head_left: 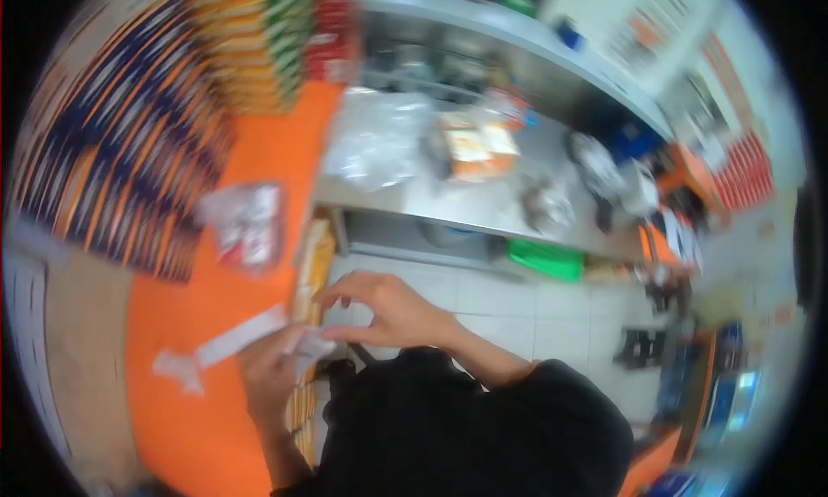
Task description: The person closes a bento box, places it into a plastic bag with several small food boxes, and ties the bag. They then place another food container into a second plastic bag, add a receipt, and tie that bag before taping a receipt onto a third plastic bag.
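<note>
At the edge of the orange table (207, 307), my left hand (269, 372) is closed around a small whitish crumpled piece (312, 346), blurred by motion. My right hand (384, 311) hovers just beside it, thumb and fingers spread apart, the thumb tip close to the whitish piece. Beyond my left hand a flat white strip (241, 335) lies on the orange surface. A small crumpled white scrap (179, 370) is at the strip's far end. Farther up the table sits a clear plastic bag with red and white contents (250, 225).
Tall stacks of dark blue and orange packs (121, 143) and yellow packs (241, 44) line the table's left. A steel counter (414, 195) holds clear plastic bags (379, 139) and orange-white packs (477, 147). Under it is a green bin (546, 260).
</note>
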`<state>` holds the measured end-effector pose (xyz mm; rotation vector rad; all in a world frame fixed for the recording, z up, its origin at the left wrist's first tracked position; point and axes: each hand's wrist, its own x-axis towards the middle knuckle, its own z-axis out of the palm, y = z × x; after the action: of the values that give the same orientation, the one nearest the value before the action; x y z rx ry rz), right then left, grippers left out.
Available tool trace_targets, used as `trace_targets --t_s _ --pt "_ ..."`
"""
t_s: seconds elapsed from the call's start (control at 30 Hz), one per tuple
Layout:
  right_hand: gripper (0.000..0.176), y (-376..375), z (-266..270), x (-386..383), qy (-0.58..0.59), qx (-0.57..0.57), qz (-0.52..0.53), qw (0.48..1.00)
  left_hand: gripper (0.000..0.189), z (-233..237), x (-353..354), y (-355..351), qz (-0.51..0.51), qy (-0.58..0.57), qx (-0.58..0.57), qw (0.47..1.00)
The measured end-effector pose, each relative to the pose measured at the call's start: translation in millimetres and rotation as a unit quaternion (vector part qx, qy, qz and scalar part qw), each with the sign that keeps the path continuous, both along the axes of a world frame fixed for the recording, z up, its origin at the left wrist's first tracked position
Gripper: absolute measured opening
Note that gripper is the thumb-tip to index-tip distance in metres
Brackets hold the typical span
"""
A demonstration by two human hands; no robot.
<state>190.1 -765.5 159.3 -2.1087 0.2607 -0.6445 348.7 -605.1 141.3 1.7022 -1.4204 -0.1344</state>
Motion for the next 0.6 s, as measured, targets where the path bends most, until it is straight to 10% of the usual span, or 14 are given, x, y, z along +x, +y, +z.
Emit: trace_targets --t_s 0.47,0.6 --pt "0.018 -117.5 -29.0 -319.1 0.070 0.301 -0.332 0.891 0.009 -24.1 -275.1 -282.6 -0.347 0.096 0.118 0.926" --pt "0.017 -162.3 -42.0 -360.6 -0.004 0.222 -0.377 0.899 0.008 -23.0 -320.2 -355.5 -0.412 0.115 0.156 0.890"
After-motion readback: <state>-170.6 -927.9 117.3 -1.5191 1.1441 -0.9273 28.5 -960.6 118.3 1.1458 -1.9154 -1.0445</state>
